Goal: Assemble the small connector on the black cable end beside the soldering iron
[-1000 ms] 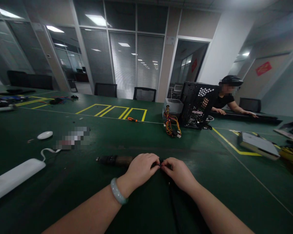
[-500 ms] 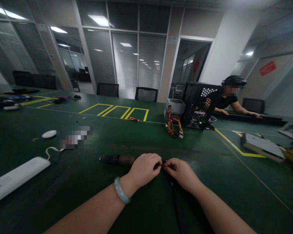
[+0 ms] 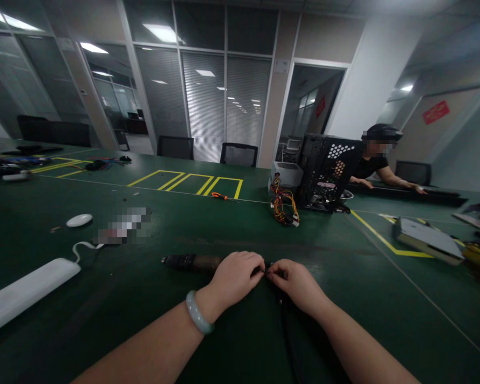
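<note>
My left hand (image 3: 238, 277), with a pale green bangle (image 3: 199, 313) on its wrist, is closed, thumb and fingertips pinched together. Its palm side lies over the right part of a dark cylindrical tool (image 3: 192, 262) resting on the green table. My right hand (image 3: 298, 282) is closed in a pinch too, its fingertips almost meeting those of the left. What lies between the fingertips is small and dark, too small to name. A black cable (image 3: 287, 336) runs from below the hands toward the near edge.
Beyond the hands lie an orange screwdriver (image 3: 220, 197), a power supply (image 3: 288, 175) with coloured wires and a black computer case (image 3: 328, 172). A metal box (image 3: 428, 240) lies at right; a white power bank-like bar (image 3: 28, 293) at left. A person (image 3: 378, 165) leans over the far right side.
The two hands keep nearly the same place and pinch; the fingertips have shifted very slightly. The whole view has moved a little.
</note>
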The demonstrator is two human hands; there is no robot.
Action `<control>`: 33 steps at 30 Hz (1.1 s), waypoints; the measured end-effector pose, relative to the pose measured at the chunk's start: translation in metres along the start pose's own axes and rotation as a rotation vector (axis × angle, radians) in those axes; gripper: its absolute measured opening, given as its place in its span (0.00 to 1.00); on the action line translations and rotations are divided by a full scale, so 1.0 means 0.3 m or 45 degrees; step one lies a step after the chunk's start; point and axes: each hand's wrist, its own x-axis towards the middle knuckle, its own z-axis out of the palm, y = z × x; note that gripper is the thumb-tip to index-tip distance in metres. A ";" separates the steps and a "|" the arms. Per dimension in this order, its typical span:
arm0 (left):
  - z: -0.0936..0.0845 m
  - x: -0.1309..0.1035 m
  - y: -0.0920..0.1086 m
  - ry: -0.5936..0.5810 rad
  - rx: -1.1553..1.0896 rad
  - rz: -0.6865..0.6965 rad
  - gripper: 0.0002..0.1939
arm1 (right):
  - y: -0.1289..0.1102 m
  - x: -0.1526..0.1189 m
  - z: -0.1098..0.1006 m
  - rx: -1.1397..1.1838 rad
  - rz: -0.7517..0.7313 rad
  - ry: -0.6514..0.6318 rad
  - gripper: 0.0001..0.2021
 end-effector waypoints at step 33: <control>0.002 0.002 0.004 0.006 0.014 0.001 0.05 | 0.008 0.005 0.006 0.060 -0.009 0.003 0.07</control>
